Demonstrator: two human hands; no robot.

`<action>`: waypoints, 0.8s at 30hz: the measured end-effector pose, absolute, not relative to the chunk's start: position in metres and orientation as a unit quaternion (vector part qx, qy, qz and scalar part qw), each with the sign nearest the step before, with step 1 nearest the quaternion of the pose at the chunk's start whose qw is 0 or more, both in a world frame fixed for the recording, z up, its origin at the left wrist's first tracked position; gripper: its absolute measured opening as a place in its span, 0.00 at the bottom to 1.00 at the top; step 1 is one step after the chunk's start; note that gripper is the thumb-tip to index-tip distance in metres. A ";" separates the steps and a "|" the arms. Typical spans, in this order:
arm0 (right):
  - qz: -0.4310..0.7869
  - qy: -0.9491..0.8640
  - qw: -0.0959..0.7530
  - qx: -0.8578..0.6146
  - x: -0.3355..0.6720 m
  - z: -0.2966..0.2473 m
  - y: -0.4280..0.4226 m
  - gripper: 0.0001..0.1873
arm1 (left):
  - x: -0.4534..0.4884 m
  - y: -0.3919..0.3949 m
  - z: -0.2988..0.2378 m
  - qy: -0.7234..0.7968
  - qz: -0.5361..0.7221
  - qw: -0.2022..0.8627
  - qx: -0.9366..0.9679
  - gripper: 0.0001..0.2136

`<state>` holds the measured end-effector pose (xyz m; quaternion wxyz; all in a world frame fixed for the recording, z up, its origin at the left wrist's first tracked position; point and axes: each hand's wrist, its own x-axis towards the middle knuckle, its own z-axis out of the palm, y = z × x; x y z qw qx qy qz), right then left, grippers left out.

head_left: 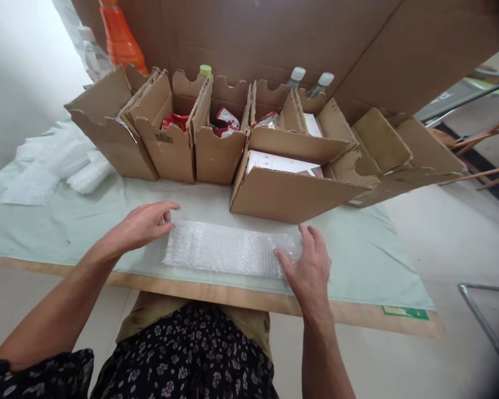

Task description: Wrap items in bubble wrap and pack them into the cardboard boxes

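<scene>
A clear strip of bubble wrap [224, 247] lies lengthwise on the pale green cloth near the front edge of the table. My left hand [147, 224] is beside its left end, with thumb and index finger apart and fingertips close to the upper corner. Whether they touch it I cannot tell. At the other end, my right hand [310, 263] is spread with the thumb over the wrap and the fingers at its far right corner. Neither hand visibly grips the strip.
Several cardboard bins [218, 149] stand in a row behind the wrap, some holding red packets and white boxes. More clear plastic wrap [58, 158] is heaped on the left. An orange bottle [122, 41] stands at the back left. A metal frame [482, 316] is on the right.
</scene>
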<state>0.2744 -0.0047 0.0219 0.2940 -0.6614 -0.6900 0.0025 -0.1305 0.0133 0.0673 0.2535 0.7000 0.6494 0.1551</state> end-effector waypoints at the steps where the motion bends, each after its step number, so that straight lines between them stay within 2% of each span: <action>1: -0.016 -0.684 0.276 -0.675 0.279 0.018 -0.005 0.37 | -0.129 0.014 0.059 0.667 0.156 0.188 0.704 0.23; 3: -0.059 -0.669 0.272 -0.689 0.285 0.017 -0.007 0.37 | -0.119 0.007 0.047 0.674 0.186 0.076 0.711 0.24; 5: -0.084 -0.682 0.286 -0.668 0.277 0.022 -0.011 0.34 | -0.097 -0.007 0.039 0.634 0.219 0.023 0.741 0.27; 8: -0.030 -0.770 0.273 -0.576 0.241 0.026 -0.014 0.31 | -0.056 -0.031 0.027 0.535 0.205 0.042 0.818 0.30; 12: 0.117 -0.855 0.163 -0.478 0.206 0.011 -0.012 0.30 | -0.029 -0.044 0.001 0.506 0.126 0.123 0.844 0.28; 16: 0.108 -0.805 0.136 -0.567 0.261 -0.007 -0.018 0.30 | -0.035 -0.042 -0.013 0.505 0.125 0.145 0.842 0.30; 21: 0.008 -0.670 0.157 -0.726 0.354 -0.005 -0.035 0.32 | -0.038 -0.042 -0.011 0.499 0.154 0.158 0.838 0.30; 24: -0.026 -0.660 0.176 -0.730 0.360 0.000 -0.027 0.32 | -0.045 -0.042 -0.004 0.542 0.181 0.114 0.813 0.27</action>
